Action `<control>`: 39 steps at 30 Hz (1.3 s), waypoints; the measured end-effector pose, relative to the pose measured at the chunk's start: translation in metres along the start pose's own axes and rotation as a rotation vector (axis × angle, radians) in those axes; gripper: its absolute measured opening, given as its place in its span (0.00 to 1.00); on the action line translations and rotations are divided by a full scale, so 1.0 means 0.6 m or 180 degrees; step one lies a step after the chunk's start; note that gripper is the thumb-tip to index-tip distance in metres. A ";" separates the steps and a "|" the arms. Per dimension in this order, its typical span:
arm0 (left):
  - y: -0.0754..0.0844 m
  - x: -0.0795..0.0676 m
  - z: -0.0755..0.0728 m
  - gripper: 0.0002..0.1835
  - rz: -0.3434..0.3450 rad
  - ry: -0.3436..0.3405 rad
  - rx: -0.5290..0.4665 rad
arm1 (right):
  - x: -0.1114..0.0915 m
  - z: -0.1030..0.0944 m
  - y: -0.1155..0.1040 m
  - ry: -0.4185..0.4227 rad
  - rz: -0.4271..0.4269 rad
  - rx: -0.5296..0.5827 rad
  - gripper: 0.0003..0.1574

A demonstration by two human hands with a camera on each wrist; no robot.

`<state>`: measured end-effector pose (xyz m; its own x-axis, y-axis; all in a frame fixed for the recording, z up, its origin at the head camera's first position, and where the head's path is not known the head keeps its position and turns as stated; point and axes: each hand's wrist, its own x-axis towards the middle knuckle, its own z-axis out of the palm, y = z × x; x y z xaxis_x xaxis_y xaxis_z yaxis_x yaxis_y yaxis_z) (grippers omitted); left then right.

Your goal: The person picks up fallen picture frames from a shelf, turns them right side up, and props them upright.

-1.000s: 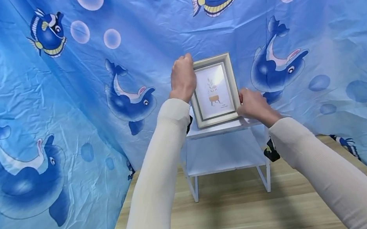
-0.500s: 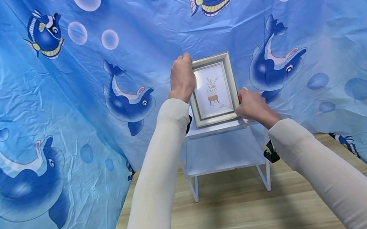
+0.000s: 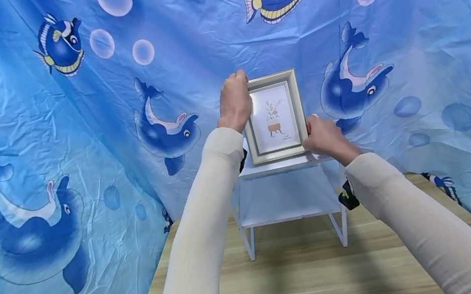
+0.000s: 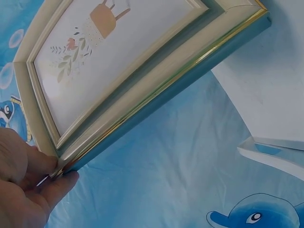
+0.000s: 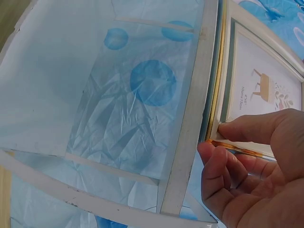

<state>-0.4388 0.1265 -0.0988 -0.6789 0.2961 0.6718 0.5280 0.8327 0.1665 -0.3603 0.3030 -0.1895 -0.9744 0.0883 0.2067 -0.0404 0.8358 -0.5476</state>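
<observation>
Both hands hold a cream picture frame (image 3: 280, 152) with a gold edge, which stands slightly tilted at the top of a small white table. Behind its glass is a print (image 3: 272, 116) of a plant in a legged pot. My left hand (image 3: 234, 100) pinches the upper left corner; in the left wrist view its thumb and fingers (image 4: 59, 190) close on that corner. Down at the lower right corner, my right hand (image 3: 324, 133) grips the frame, thumb on the front, curled fingers (image 5: 216, 175) at the edge. The frame's back is hidden.
The white two-tier table (image 3: 286, 200) has a lower shelf and thin legs on a wood-look floor (image 3: 302, 284). Blue cloth (image 3: 184, 48) printed with dolphins, fish and bubbles hangs close behind and on both sides. A black strap device (image 3: 349, 194) sits at the right wrist.
</observation>
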 end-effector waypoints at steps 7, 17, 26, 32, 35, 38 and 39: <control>-0.002 -0.001 0.007 0.16 -0.0009 -0.0006 -0.0057 | 0.002 0.000 0.003 -0.0013 0.0033 0.0001 0.13; -0.003 0.005 0.019 0.17 -0.0007 -0.0033 -0.0029 | 0.008 0.003 0.013 0.0006 0.0044 -0.0031 0.12; -0.011 0.008 0.021 0.17 -0.0044 -0.0074 -0.0081 | 0.022 0.008 0.017 0.0007 0.0026 -0.0053 0.04; -0.031 0.001 0.017 0.18 -0.0124 0.0037 -0.0163 | 0.026 0.009 0.015 0.0002 -0.0031 -0.0081 0.08; -0.046 -0.005 0.016 0.17 -0.0176 0.0161 -0.0206 | 0.029 0.003 0.012 -0.0029 0.0011 -0.0120 0.10; -0.062 -0.012 0.013 0.17 -0.0219 0.0264 -0.0245 | 0.030 -0.008 0.009 -0.0059 0.0095 -0.0155 0.17; -0.067 -0.016 0.011 0.17 -0.0230 0.0284 -0.0258 | 0.030 -0.012 0.008 -0.0075 0.0126 -0.0145 0.19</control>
<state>-0.4573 0.0932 -0.1168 -0.6704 0.1910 0.7170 0.5214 0.8088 0.2721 -0.3767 0.3124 -0.1822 -0.9800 0.1094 0.1662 0.0078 0.8557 -0.5174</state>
